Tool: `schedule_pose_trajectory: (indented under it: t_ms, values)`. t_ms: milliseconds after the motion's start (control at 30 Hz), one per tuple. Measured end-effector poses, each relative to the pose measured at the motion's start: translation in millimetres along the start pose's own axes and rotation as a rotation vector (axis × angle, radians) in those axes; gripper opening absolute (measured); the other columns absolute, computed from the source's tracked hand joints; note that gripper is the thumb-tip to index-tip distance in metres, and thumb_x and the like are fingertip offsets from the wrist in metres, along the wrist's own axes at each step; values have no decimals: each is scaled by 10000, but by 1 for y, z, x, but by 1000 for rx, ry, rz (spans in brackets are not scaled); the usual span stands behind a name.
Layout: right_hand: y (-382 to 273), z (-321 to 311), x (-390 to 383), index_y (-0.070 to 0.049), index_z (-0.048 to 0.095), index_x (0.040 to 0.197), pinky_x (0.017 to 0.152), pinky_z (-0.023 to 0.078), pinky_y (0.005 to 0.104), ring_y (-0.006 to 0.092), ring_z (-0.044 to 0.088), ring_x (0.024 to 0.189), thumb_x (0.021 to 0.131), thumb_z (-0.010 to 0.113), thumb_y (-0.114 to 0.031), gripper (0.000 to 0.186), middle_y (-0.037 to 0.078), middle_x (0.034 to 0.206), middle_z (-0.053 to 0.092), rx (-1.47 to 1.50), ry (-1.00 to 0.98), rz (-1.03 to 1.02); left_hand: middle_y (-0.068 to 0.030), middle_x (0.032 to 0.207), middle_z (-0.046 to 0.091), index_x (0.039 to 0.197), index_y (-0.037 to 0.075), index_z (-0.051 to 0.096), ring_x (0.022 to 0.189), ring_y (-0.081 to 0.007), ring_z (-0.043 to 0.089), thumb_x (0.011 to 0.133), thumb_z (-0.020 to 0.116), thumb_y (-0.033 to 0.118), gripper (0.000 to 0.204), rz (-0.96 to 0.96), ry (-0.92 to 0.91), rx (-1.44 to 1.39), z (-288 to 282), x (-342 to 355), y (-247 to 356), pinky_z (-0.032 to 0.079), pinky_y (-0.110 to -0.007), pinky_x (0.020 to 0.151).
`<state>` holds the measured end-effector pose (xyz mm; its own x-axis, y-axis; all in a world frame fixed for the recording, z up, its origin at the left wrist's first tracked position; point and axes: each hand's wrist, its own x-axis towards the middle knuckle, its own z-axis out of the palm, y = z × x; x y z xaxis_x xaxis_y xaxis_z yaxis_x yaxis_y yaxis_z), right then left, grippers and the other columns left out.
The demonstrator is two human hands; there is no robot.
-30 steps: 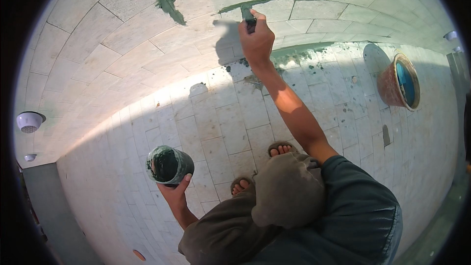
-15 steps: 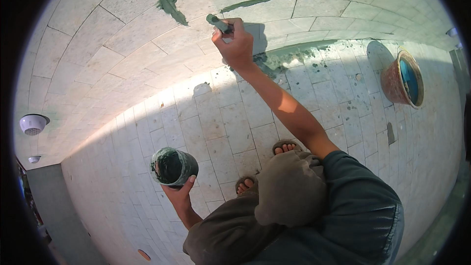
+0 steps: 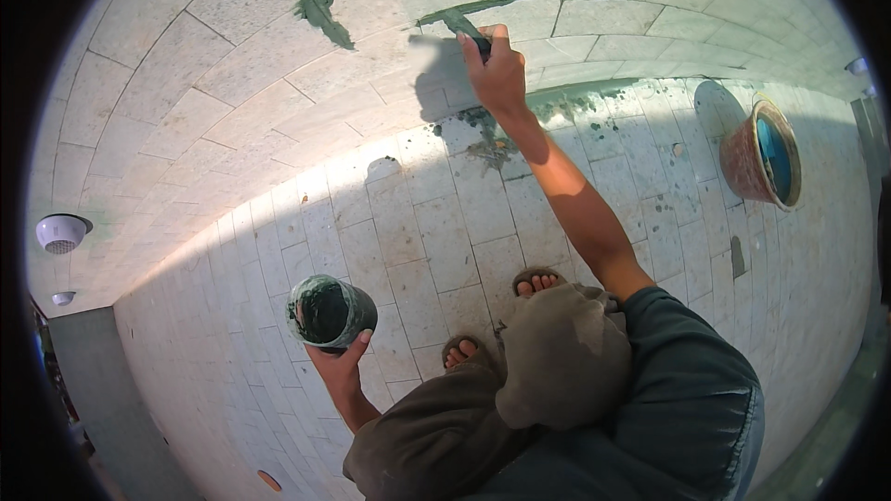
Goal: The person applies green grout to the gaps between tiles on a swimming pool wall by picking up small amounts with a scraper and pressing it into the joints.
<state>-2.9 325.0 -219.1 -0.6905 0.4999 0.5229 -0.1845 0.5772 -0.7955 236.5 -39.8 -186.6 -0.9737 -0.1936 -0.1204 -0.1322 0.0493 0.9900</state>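
In my right hand [image 3: 499, 79], closed fingers grip a small flat grout spreader [image 3: 461, 23] smeared dark green. Its tip touches the tiled wall [image 3: 390, 46] at the left part of a green grout line [image 3: 487, 6]. A thicker band of green grout [image 3: 322, 14] lies higher on the wall, to the left. Low on the left, my left hand [image 3: 341, 369] is wrapped round a small tub [image 3: 360, 311] with dark green grout [image 3: 320, 311] inside. The tub's mouth tilts up toward me. Part of the spreader's handle is hidden in my palm.
A reddish-brown bucket [image 3: 741, 162] with something blue inside stands on the tiled floor [image 3: 408, 241] at the right. Dark splatters [image 3: 492, 141] lie along the wall's foot. Round white fixtures [image 3: 63, 233] jut from the wall at left and upper right. My sandalled feet are near the middle.
My right hand has moved right with the spreader, from bare tile beside the grout line onto that line. The left hand and its tub have barely shifted.
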Motion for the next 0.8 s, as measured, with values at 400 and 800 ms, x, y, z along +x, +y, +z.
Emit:
schedule_pose_trajectory:
  t_ms: [400,800]
  values:
    - [-18,41,-16,40,428,1133,545,480,491,438,636,622,972,527,-136,258,240,668,621,36,218,29,-121,1349,524,1457,33,377,1224,-258,531,612,896,91,993,16,-16,0,1,4,-4,425,-398,1060]
    - [-48,59,-33,11,468,1123,548,492,508,434,633,594,958,550,-196,277,231,643,618,-4,-79,-37,-126,1330,532,1442,22,385,1209,-260,540,621,894,90,968,-3,3,6,-11,1,-9,432,-402,1051]
